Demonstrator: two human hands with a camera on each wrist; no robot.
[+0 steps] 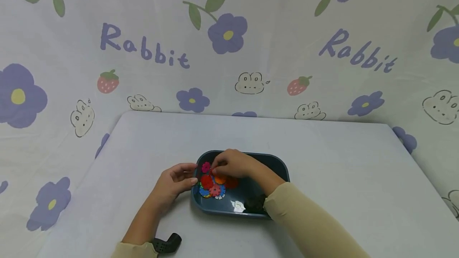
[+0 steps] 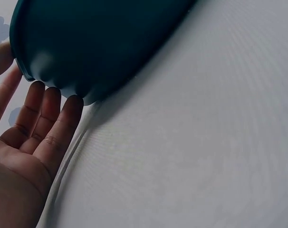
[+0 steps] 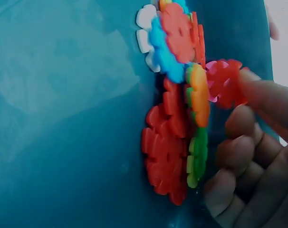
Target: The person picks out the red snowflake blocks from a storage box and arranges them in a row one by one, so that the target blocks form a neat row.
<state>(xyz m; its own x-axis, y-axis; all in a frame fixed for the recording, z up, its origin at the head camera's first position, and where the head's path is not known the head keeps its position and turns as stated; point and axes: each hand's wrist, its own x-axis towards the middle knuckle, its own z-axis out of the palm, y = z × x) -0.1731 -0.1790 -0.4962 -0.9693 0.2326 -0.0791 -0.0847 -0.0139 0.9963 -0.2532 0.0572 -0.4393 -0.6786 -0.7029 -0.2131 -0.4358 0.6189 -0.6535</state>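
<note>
My right hand (image 1: 234, 163) reaches over the dark teal tray (image 1: 251, 204). Between thumb and index finger it pinches a red flower-shaped plastic piece (image 3: 225, 81); a bit of pink shows behind this piece. Its other fingers curl beside a cluster of similar pieces: a red one (image 3: 163, 152), an orange one (image 3: 199, 95), a green one (image 3: 197, 156) and a blue one (image 3: 165, 52). At the tray's left end, my left hand (image 1: 175, 182) holds the rim, its thumb over the edge and its other fingertips against the outer wall.
The tray stands on a white-covered table (image 1: 340, 162). Behind the table hangs a printed cloth (image 1: 272, 43) with flowers, rabbits and strawberries. A black device (image 1: 167, 245) is worn at the left wrist. A pink piece (image 1: 206, 167) lies near the tray's far left corner.
</note>
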